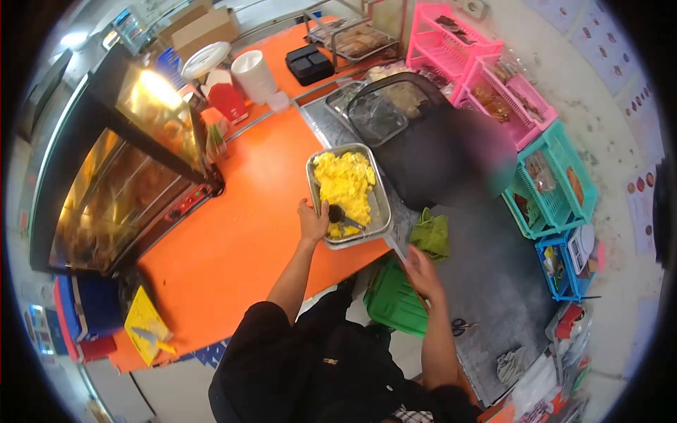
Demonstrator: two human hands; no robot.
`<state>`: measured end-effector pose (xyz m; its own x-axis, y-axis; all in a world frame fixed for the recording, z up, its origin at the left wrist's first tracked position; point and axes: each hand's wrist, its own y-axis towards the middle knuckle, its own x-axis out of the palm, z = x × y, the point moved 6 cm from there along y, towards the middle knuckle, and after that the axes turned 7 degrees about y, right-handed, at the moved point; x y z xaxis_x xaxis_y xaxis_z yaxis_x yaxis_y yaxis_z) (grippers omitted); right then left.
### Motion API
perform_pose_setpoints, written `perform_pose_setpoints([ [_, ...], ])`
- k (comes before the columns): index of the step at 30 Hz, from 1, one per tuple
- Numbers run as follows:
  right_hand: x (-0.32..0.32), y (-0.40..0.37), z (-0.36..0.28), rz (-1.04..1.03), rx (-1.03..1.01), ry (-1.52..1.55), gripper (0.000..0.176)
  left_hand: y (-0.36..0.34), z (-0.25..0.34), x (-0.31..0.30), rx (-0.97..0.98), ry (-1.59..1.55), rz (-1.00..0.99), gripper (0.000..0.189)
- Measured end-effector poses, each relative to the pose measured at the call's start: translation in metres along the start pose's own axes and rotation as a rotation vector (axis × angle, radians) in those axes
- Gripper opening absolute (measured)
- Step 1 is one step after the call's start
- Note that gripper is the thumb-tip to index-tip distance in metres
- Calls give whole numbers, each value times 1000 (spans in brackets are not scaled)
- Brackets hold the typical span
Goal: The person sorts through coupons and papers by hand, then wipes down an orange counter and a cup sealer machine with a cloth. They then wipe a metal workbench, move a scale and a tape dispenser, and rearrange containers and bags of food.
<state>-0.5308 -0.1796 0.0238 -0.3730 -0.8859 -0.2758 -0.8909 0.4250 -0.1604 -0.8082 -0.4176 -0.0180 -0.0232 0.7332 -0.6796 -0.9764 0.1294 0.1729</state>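
Note:
A metal tray [381, 199] of yellow scrambled egg [344, 182] lies on the orange counter [233, 240]. My left hand [312, 221] is at the tray's near left rim, gripping the handle of a dark spoon [336, 213] that dips into the egg. My right hand [422, 271] hovers with fingers spread over the grey counter edge, just below a green cloth [431, 235] and above a green bin [395, 299]. It holds nothing.
A glass warming cabinet [120, 183] fills the left. White cups [254, 76], a red box [227, 100] and a black case [309, 64] stand at the back. Pink [486, 63], teal [557, 183] and blue [564, 264] baskets line the right. Scissors [462, 326] lie on the grey counter [493, 282].

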Motion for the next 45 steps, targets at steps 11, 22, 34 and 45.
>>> perform_pose_setpoints([
  [11, 50, 146, 2, 168, 229, -247, 70, -2, 4, 7, -223, -411, -387, 44],
  [22, -4, -87, -3, 906, 218, -44, 39, -78, 137, 12, 10, -670, -912, 35],
  [34, -212, -186, 131, 1480, 362, -122, 47, -198, 342, 295, 736, -57, -1315, 55],
  [45, -89, -246, 113, 1074, 299, -611, 66, 156, 401, 177, 1382, 374, -566, 77],
])
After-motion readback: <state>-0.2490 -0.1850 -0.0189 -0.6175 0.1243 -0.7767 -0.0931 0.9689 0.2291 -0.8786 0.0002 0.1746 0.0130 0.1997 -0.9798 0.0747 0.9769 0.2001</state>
